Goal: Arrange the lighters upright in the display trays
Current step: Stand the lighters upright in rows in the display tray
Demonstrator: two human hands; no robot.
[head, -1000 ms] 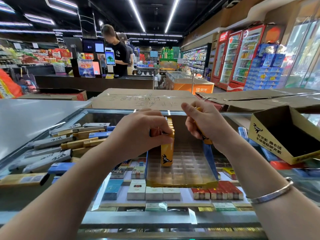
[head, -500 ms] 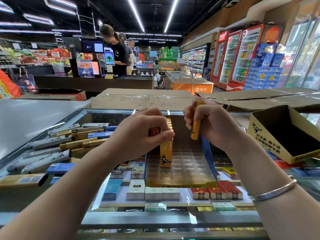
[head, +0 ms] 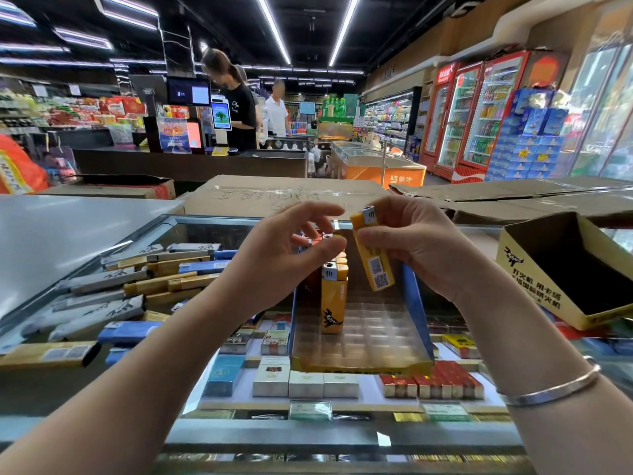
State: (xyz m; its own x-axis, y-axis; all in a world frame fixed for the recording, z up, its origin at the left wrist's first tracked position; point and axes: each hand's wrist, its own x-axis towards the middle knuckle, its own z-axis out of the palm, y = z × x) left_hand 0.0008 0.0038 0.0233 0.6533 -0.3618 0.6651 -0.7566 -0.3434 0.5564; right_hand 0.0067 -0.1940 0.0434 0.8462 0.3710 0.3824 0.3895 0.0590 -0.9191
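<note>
Yellow plastic lighter (head: 371, 256): clamped in my right grip (head: 416, 248), cap-up for slotting above clear compartmented tray (head: 363, 337); left grip (head: 284, 255) apart, empty.

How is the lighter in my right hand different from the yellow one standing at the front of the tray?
The held lighter is tilted, in the air, gripped by the right hand; the tray lighter stands upright in the display tray. The held one shows code stickers; the tray one shows a black animal logo. Both are yellow with metal tops.
</note>
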